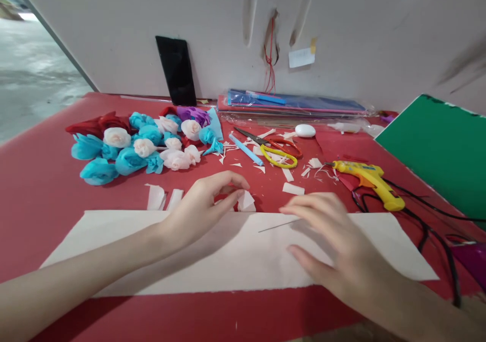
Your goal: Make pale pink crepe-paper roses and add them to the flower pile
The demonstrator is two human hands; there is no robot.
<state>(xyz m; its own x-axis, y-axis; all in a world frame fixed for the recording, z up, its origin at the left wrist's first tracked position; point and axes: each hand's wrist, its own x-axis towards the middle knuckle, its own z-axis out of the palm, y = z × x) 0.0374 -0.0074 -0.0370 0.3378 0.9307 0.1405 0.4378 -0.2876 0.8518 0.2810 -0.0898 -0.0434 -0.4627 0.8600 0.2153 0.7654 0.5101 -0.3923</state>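
My left hand [207,197] is closed in a pinch, with a small pale piece of crepe paper [247,200] at the tips of its thumb and index finger. My right hand [330,240] hovers over a long pale paper sheet [152,271], its thumb well apart from its fingers. Below those fingers a thin dark wire [275,226] shows against the sheet; its right end is hidden by the hand. Small strips of pale paper [156,197] lie just past the sheet's far edge, left of my left hand.
Blue, pale pink, red and purple paper flowers [131,159] are heaped at the left. Scissors [279,154], a blue pen [246,149] and paper scraps lie mid-table. A yellow glue gun [370,180] with a black cord [436,235] is at right. A black phone [176,71] leans on the wall.
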